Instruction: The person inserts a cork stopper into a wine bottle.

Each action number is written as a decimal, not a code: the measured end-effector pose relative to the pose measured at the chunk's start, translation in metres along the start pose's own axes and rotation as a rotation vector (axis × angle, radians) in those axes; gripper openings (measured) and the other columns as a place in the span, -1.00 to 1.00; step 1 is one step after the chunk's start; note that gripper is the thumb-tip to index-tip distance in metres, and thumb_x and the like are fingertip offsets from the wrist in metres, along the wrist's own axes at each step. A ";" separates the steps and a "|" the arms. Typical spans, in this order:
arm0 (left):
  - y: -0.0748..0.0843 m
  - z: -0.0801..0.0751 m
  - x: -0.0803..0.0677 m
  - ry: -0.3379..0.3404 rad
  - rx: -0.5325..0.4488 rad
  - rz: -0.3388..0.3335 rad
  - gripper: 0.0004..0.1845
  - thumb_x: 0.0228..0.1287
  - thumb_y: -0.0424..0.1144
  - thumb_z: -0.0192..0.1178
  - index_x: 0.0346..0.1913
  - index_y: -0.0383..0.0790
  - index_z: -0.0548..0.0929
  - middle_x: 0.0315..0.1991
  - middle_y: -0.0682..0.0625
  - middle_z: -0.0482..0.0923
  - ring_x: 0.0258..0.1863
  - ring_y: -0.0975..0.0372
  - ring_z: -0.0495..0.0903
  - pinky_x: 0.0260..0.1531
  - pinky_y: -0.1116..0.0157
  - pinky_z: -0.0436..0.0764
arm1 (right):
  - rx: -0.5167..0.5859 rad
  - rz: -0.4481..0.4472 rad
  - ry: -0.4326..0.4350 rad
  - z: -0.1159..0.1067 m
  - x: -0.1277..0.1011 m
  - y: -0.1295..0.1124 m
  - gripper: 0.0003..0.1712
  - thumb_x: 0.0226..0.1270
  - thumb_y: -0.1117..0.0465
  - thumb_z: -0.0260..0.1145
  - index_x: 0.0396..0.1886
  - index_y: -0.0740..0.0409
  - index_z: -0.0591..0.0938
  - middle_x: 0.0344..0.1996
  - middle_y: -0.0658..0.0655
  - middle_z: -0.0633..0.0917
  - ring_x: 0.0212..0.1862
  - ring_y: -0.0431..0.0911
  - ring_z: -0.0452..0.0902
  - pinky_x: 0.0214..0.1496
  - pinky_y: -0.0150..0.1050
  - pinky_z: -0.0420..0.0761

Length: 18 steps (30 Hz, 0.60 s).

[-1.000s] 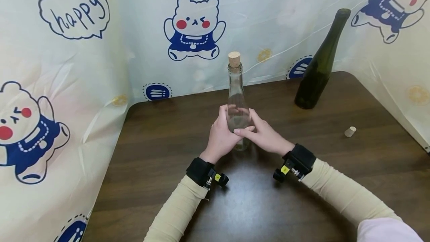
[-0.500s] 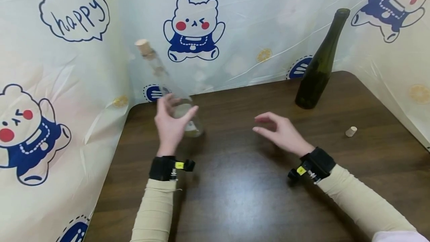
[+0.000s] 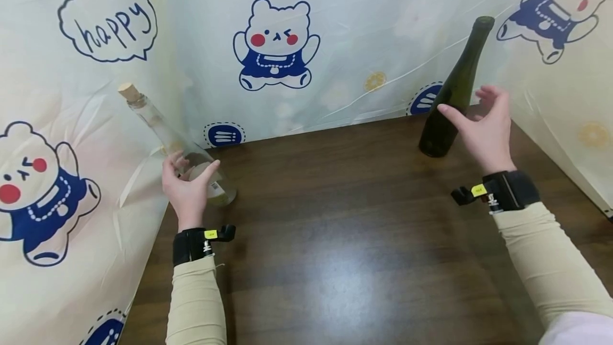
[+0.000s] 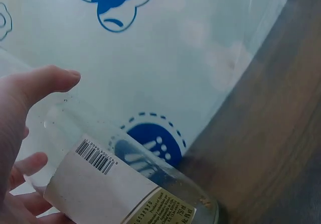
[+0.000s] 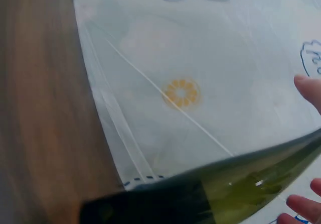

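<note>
Nearest the viewer, two forearms in beige sleeves extend over the dark wooden table, each with a black wrist strap.

Left hand, at about 9 o'clock of the table: its fingers and thumb curl around the lower body of the clear glass bottle. The bottle tilts toward 10 o'clock, its base at the table's left edge, near the surface; whether the base touches the wood cannot be told. A cork sits in its neck. The left wrist view shows a white label with a barcode on the bottle.

Right hand, at about 2 o'clock: fingers spread and relaxed, grasping nothing, positioned just beside the dark green bottle. That bottle stands on the table at the far right, uncorked.

Farthest back, a pale curtain printed with cartoon bears encloses the table.
</note>
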<state>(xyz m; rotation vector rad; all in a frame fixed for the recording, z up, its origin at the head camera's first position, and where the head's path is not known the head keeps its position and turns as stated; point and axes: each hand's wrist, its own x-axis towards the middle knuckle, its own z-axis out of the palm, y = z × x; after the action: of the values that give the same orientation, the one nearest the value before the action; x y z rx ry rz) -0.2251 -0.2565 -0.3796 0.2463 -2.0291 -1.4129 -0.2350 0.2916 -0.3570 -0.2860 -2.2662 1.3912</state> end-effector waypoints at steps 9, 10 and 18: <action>-0.041 -0.004 0.014 -0.021 0.029 -0.088 -0.07 -0.01 -0.04 0.64 0.41 0.01 0.35 0.20 -0.09 0.48 0.22 0.08 0.52 0.24 0.19 0.45 | -0.011 0.024 -0.102 0.002 0.030 -0.006 0.26 0.24 -0.23 0.44 0.64 -0.18 -0.23 0.63 -0.09 -0.20 0.59 -0.22 -0.33 0.53 0.10 -0.16; -0.042 -0.004 0.015 -0.024 0.018 -0.100 -0.06 -0.02 -0.04 0.65 0.40 0.02 0.31 0.23 -0.09 0.49 0.24 0.07 0.51 0.24 0.19 0.44 | -0.015 0.027 -0.110 0.004 0.033 -0.006 0.29 0.23 -0.24 0.44 0.64 -0.20 -0.25 0.63 -0.10 -0.23 0.59 -0.21 -0.34 0.52 0.13 -0.18; -0.041 -0.006 0.009 0.004 0.006 -0.125 -0.11 0.01 0.00 0.62 0.29 0.00 0.24 0.33 0.02 0.39 0.25 0.12 0.46 0.14 0.20 0.42 | -0.030 0.023 -0.080 0.023 0.061 -0.002 0.39 0.11 -0.30 0.50 0.63 -0.27 -0.28 0.63 -0.08 -0.09 0.57 -0.12 -0.07 0.51 0.11 -0.05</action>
<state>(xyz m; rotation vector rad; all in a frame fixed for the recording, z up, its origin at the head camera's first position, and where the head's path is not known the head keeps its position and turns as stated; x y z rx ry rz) -0.2365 -0.2820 -0.4114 0.3837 -2.0459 -1.4802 -0.2993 0.2974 -0.3471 -0.2714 -2.3569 1.4043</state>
